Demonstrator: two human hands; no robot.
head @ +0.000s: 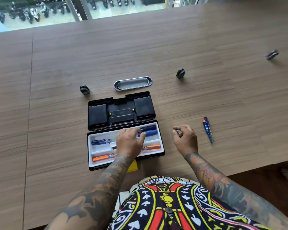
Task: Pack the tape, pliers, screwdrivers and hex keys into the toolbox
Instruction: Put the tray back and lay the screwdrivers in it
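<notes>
My left hand (pixel 130 141) lies spread on the packed screwdrivers (pixel 150 132) in the toolbox (pixel 161 152), my right hand (pixel 184 138) curls, whether pinching anything I cannot tell, and two loose screwdrivers (pixel 207 128) wait at centre right.

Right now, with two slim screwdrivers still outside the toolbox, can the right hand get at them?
Probably yes: the right hand hovers just beside the two slim screwdrivers, with nothing lying between them.
</notes>
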